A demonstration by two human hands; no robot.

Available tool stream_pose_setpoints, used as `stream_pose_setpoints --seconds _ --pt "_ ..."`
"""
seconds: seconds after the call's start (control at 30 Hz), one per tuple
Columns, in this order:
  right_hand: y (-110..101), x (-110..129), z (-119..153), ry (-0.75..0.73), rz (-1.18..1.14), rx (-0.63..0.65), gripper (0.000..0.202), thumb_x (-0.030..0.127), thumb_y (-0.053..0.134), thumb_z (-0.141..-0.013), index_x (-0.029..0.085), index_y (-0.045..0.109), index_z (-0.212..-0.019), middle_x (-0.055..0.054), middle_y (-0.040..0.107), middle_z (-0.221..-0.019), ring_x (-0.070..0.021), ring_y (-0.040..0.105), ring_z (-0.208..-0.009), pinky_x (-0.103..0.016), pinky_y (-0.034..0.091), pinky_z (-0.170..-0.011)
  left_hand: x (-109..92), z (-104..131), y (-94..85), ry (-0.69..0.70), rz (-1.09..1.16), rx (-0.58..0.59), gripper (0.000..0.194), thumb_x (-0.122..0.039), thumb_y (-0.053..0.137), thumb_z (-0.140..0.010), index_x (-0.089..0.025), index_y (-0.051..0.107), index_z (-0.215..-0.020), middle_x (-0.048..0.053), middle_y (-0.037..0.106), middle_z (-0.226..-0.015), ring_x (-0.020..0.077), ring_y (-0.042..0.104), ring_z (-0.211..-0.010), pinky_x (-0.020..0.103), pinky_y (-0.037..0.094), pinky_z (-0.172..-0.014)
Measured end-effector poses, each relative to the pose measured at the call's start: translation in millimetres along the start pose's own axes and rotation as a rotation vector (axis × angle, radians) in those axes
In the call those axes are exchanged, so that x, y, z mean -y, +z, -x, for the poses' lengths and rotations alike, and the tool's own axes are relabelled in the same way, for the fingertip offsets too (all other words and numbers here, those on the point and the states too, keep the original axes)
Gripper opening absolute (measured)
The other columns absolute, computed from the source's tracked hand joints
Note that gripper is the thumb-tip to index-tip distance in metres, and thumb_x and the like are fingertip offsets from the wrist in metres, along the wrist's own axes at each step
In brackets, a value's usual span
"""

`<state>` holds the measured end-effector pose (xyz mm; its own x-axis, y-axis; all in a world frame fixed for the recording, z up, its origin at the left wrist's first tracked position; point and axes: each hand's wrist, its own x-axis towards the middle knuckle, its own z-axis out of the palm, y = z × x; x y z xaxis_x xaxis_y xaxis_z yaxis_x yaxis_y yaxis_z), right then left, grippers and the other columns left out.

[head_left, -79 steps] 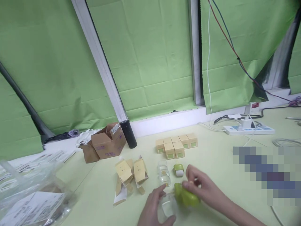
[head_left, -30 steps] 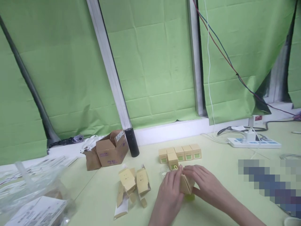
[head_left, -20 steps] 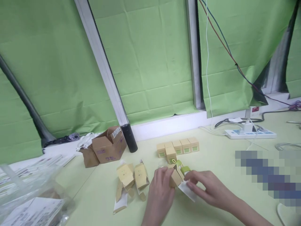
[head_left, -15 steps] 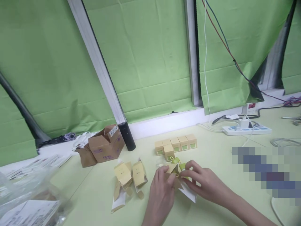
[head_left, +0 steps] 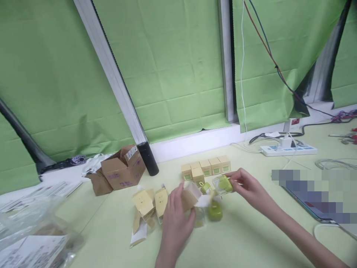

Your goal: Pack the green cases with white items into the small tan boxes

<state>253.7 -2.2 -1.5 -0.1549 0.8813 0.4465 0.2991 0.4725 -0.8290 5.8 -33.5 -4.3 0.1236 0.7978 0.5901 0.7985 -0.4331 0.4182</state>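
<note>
My right hand pinches a green item in a clear plastic case above the table. Below it hangs or lies a blurred green rounded piece. Fingers of my left hand are wrapped round an opened cardboard box, its flaps spread. Just behind, a small green piece with a loop lies near a row of small closed boxes. Left of my left hand are opened yellowish boxes with loose flaps. A clear plastic piece shows beside my left hand.
A brown carton and a black cylinder stand at the back. A white power strip with cables lies back right, a flat pixelated device at the right. Clear plastic bags with papers fill the front left.
My right hand has moved up and right, away from the opened box, with the clear-cased green item. My left hand has shifted left with the box. The view has turned slightly.
</note>
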Motion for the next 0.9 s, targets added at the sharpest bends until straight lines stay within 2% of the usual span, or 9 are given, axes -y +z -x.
stream_pose_setpoints --seconds 0.1,0.23,0.33,0.4,0.47,0.57,0.7,0.8,0.9 --pt "-12 -11 -3 0.023 0.369 0.112 0.008 0.021 0.048 -0.078 0.022 0.046 -0.071 -0.003 0.066 -0.092 -0.0166 0.062 -0.074 -0.029 0.05 -0.062 -4 -5 3.0 -0.367 0.345 -0.039 0.058 -0.03 0.059 -0.072 -0.021 0.036 -0.124 0.012 0.053 -0.117 0.0283 0.053 -0.107 0.046 0.044 -0.088" --pt "-7 -21 1 0.018 0.614 0.247 0.01 0.012 0.048 -0.07 0.021 0.049 -0.065 0.001 0.063 -0.067 -0.0156 0.058 -0.054 -0.027 0.044 -0.05 -15 -7 8.3 -0.609 0.943 -0.033 0.053 -0.034 0.068 -0.065 -0.015 0.047 -0.11 0.015 0.06 -0.109 0.026 0.06 -0.096 0.036 0.048 -0.08" --pt "4 -15 5 -0.106 0.626 0.219 0.019 0.016 0.051 -0.074 0.022 0.056 -0.091 -0.005 0.065 -0.094 -0.0218 0.064 -0.078 -0.035 0.051 -0.066 -25 -5 6.8 -0.722 1.248 0.084 0.048 -0.034 0.067 -0.071 -0.015 0.05 -0.112 0.015 0.06 -0.116 0.0268 0.058 -0.103 0.035 0.048 -0.081" --pt "13 -7 8 -0.341 0.634 0.138 0.043 0.019 0.056 -0.076 0.022 0.047 -0.117 -0.01 0.056 -0.12 -0.0253 0.056 -0.106 -0.04 0.05 -0.083 -30 -2 6.0 -0.751 1.385 0.153 0.047 -0.033 0.063 -0.076 -0.017 0.049 -0.117 0.013 0.059 -0.118 0.026 0.058 -0.103 0.035 0.048 -0.081" --pt "23 0 11 -0.65 0.666 0.088 0.053 0.017 0.056 -0.079 0.021 0.038 -0.129 -0.011 0.051 -0.128 -0.0232 0.048 -0.119 -0.041 0.045 -0.095 -33 0 7.3 -0.755 1.481 0.198 0.045 -0.031 0.06 -0.079 -0.017 0.048 -0.12 0.013 0.059 -0.118 0.0245 0.058 -0.102 0.036 0.047 -0.082" --pt "33 8 14 -0.944 0.773 0.109 0.042 0.007 0.045 -0.087 0.017 0.043 -0.128 -0.008 0.06 -0.121 -0.0182 0.048 -0.119 -0.038 0.04 -0.101 -33 3 11.6 -0.746 1.586 0.249 0.037 -0.031 0.055 -0.083 -0.013 0.052 -0.116 0.014 0.058 -0.117 0.0228 0.057 -0.101 0.036 0.046 -0.085" --pt "33 12 20 -1.054 0.854 0.063 0.034 0.008 0.034 -0.092 0.009 0.05 -0.122 -0.009 0.062 -0.12 -0.0182 0.047 -0.12 -0.033 0.042 -0.1 -36 5 14.3 -0.763 1.62 0.243 0.033 -0.03 0.054 -0.084 -0.009 0.057 -0.108 0.016 0.058 -0.116 0.0218 0.056 -0.1 0.035 0.046 -0.085" --pt "32 4 25 -1.102 0.829 -0.055 0.034 0.01 0.036 -0.092 0.013 0.05 -0.122 -0.008 0.066 -0.112 -0.018 0.052 -0.115 -0.033 0.046 -0.094 -39 3 9.3 -0.803 1.602 0.175 0.029 -0.033 0.056 -0.081 -0.011 0.059 -0.101 0.014 0.062 -0.109 0.0213 0.058 -0.097 0.032 0.048 -0.081" --pt "26 -5 23 -0.975 0.741 -0.202 0.034 0.011 0.046 -0.088 0.023 0.05 -0.119 -0.005 0.069 -0.1 -0.0177 0.06 -0.102 -0.035 0.049 -0.088 -27 -1 -10.3 -0.846 1.538 -0.043 0.028 -0.037 0.059 -0.077 -0.017 0.059 -0.097 0.009 0.064 -0.105 0.0215 0.06 -0.097 0.034 0.049 -0.082"
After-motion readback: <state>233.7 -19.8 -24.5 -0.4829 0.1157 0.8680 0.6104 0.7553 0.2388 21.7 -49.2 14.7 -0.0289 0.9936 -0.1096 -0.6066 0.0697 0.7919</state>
